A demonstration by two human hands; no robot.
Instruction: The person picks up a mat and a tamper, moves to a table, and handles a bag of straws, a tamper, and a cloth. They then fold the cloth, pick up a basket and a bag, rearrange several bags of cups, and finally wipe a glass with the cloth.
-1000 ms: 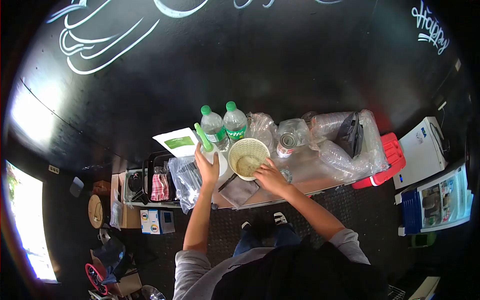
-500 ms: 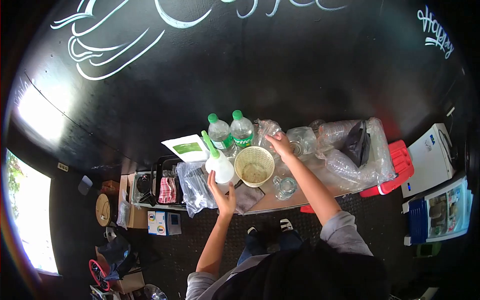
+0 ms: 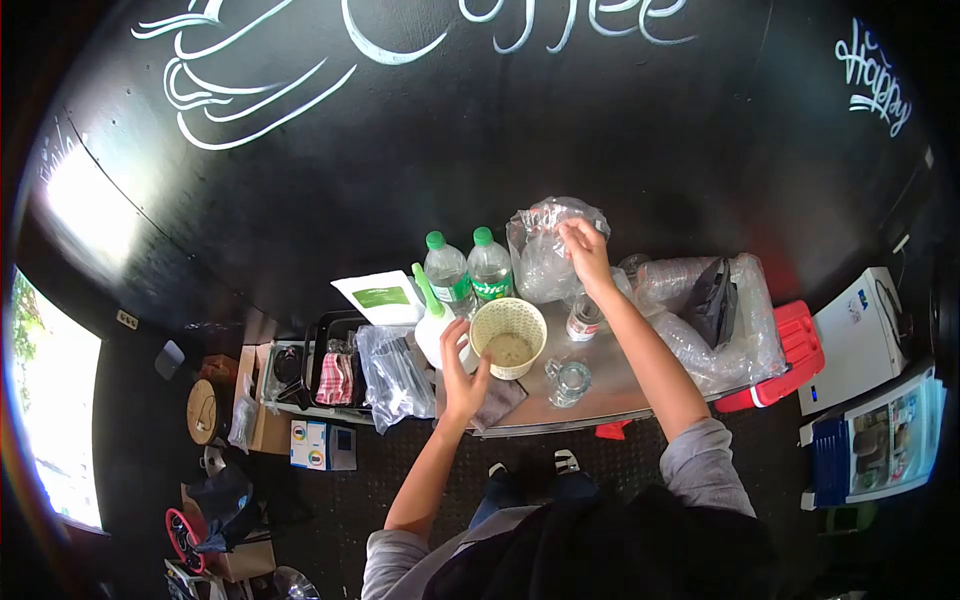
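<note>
On the table in front of you, count two green-capped bottles (image 3: pixel 490 271), one spray bottle (image 3: pixel 432 333), one basket (image 3: pixel 509 330), one handled glass mug (image 3: pixel 569 383), one can (image 3: pixel 582 326) and one white pouch (image 3: pixel 380 298). Around them you have two cloths, one grey (image 3: pixel 500 402) and one checked (image 3: pixel 336 379), plus one black bag (image 3: pixel 712 300). You also have one red cooler (image 3: pixel 800 343) to your right and two shoes (image 3: pixel 566 461) below.

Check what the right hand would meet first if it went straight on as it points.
The right hand would likely meet the clear plastic bag, right at its fingertips; depth is unclear in this view.
</note>
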